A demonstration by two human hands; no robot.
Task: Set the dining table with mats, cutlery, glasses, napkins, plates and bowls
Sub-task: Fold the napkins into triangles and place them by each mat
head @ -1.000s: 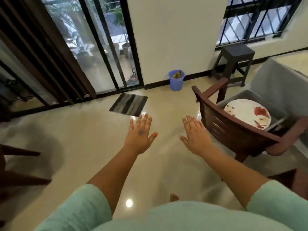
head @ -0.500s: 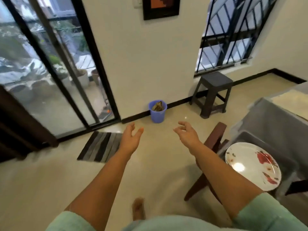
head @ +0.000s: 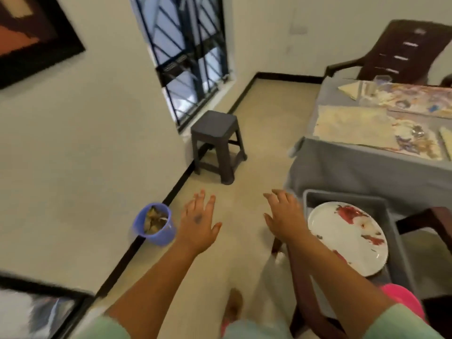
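Landmark: the plate (head: 352,238), white with red marks, lying in a grey tub (head: 391,209) on a dark wooden chair (head: 305,289) at lower right.

Nearest, below the plate, something pink (head: 403,299) shows at the tub's near end, partly hidden by the right forearm. A bare foot (head: 233,304) stands on the floor to the plate's lower left.

The right hand (head: 285,216) hovers just left of the plate, palm down, fingers (head: 277,195) loosely spread and holding nothing; whether it touches the tub's rim I cannot tell. The left hand (head: 198,221) floats farther left of the plate, over the floor, fingers (head: 201,198) straight and spread, empty.

Left again, against the wall, stands a blue bin (head: 156,225) with scraps inside.

Beyond the plate, a grey stool (head: 216,143) sits under a barred window (head: 188,57). Right of that, directly behind the plate, the tabletop (head: 325,113) wears a grey cloth and carries pale mats (head: 352,126), a folded napkin (head: 352,90) and a clear glass (head: 382,80), all blurred. A dark plastic chair (head: 401,47) stands at its far side.
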